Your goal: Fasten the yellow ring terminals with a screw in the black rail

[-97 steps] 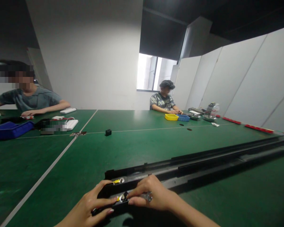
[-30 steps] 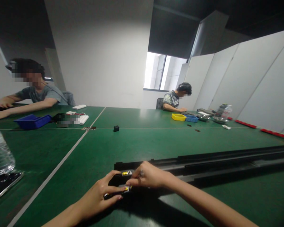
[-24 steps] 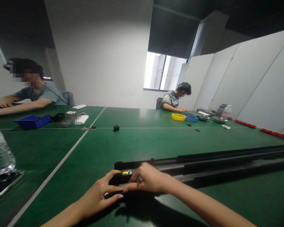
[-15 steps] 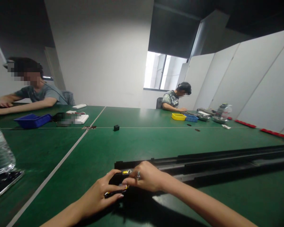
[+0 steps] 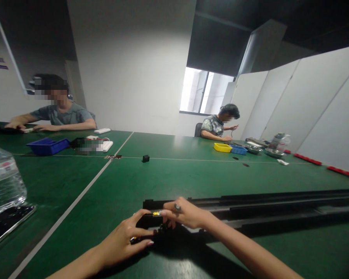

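Note:
At the near middle of the green table (image 5: pixel 110 197), my left hand (image 5: pixel 120 238) is closed around a black part with yellow bits (image 5: pixel 147 221), thumb below and fingers over it. This part lies at the left end of several long black rails (image 5: pixel 267 205). My right hand (image 5: pixel 187 213), with a ring on one finger, is bent over the rails' left end. Its fingertips are pinched together beside the black part. Just under them shows a small dark piece (image 5: pixel 163 228), too blurred to name. Shadow hides where it meets the black part.
A water bottle (image 5: pixel 6 180) and a phone (image 5: pixel 10 224) are on the left. Farther back are a blue bin (image 5: pixel 48 147), a small black block (image 5: pixel 145 158), a yellow bin (image 5: pixel 222 147) and metal bowls (image 5: pixel 275 153). Two people sit across the table.
My right fingertips have shifted slightly right, and the small dark piece shows below them. My left hand keeps its hold. The camera has turned a little left. The far right person has raised a hand.

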A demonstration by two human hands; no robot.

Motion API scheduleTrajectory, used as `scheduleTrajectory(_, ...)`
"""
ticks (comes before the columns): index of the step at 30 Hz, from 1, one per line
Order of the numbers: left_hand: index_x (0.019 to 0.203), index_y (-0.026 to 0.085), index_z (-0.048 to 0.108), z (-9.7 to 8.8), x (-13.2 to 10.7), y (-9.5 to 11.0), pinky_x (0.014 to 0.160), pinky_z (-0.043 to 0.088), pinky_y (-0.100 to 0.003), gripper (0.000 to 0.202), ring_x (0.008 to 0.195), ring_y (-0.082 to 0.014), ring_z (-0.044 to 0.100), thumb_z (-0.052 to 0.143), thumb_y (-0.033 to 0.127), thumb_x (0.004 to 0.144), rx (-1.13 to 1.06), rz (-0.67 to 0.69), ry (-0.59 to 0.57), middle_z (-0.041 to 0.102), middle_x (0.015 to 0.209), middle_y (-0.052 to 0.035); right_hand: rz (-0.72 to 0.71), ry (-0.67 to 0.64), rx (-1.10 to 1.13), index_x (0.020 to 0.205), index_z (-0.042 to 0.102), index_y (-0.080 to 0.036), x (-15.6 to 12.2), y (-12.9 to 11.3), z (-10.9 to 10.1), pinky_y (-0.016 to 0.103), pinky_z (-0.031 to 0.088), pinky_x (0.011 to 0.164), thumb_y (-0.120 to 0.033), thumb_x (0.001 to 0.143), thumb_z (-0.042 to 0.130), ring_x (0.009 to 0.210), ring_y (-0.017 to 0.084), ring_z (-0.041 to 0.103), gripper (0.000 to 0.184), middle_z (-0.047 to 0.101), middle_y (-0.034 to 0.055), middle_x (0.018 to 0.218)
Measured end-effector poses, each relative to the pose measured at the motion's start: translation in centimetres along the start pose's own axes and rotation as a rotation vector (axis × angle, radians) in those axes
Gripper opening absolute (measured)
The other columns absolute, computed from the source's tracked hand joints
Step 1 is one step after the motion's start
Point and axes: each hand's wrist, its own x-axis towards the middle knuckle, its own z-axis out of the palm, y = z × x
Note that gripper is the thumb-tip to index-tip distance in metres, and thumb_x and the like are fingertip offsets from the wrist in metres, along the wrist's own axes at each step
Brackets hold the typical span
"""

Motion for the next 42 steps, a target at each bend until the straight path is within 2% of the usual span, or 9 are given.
scheduleTrajectory(11, 0.112, 0.031, 0.072, 0.1, 0.1, -0.1, 0.102, 0.045, -0.037, 0.024, 0.117, -0.0256, 0.055, 0.061, 0.024, 0.092, -0.007, 0.005, -0.015, 0.049, 0.134, -0.0049, 0.032, -0.003, 0.038, 0.073, 0.060, -0.014, 0.1, 0.5, 0.5, 0.019, 0.046, 0.051, -0.060, 0.093, 0.043, 0.052, 0.012, 0.061, 0.053, 0.061, 0.0010, 0.059)
scheduleTrajectory(18, 0.112, 0.030, 0.072, 0.2, 0.0, -0.5, 0.101, 0.046, -0.037, 0.024, 0.116, -0.0263, 0.055, 0.061, 0.025, 0.092, 0.005, -0.006, -0.009, 0.048, 0.135, -0.0059, 0.072, 0.045, 0.115, 0.068, 0.057, -0.015, 0.1, 0.5, 1.4, 0.017, 0.045, 0.049, -0.064, 0.088, 0.049, 0.051, 0.011, 0.059, 0.054, 0.059, 0.0005, 0.056)
scheduleTrajectory(27, 0.117, 0.034, 0.070, 0.6, -0.2, -1.0, 0.101, 0.045, -0.037, 0.027, 0.118, -0.0267, 0.054, 0.060, 0.026, 0.093, 0.019, -0.001, -0.001, 0.047, 0.136, -0.0055, -0.004, 0.148, 0.029, 0.067, 0.070, -0.010, 0.1, 1.0, 2.3, 0.018, 0.039, 0.045, -0.069, 0.083, 0.053, 0.047, 0.012, 0.056, 0.064, 0.060, 0.0036, 0.050)
scheduleTrajectory(33, 0.116, 0.036, 0.070, 0.7, -0.3, -1.3, 0.100, 0.045, -0.037, 0.027, 0.117, -0.0273, 0.055, 0.061, 0.027, 0.092, 0.018, -0.011, -0.002, 0.046, 0.137, -0.0047, -0.026, 0.225, -0.014, 0.064, 0.074, -0.008, 0.0, 0.9, 2.9, 0.018, 0.032, 0.044, -0.070, 0.080, 0.055, 0.043, 0.009, 0.047, 0.067, 0.055, 0.0012, 0.047)
scheduleTrajectory(38, 0.116, 0.035, 0.071, 0.5, -0.2, -1.0, 0.100, 0.046, -0.037, 0.027, 0.117, -0.0278, 0.055, 0.061, 0.028, 0.092, 0.014, -0.006, 0.006, 0.048, 0.135, -0.0049, -0.070, 0.261, -0.088, 0.064, 0.074, -0.008, -0.1, 0.3, 3.1, 0.020, 0.026, 0.043, -0.069, 0.083, 0.052, 0.043, 0.007, 0.039, 0.068, 0.053, 0.0001, 0.046)
scheduleTrajectory(42, 0.117, 0.034, 0.070, 0.3, -0.1, -0.6, 0.101, 0.045, -0.038, 0.027, 0.118, -0.0272, 0.055, 0.061, 0.027, 0.092, 0.013, -0.010, -0.013, 0.049, 0.135, -0.0050, -0.098, 0.315, -0.060, 0.057, 0.069, -0.008, -0.5, 0.0, 2.8, 0.020, 0.030, 0.044, -0.066, 0.086, 0.052, 0.042, 0.007, 0.042, 0.067, 0.053, 0.0014, 0.045)
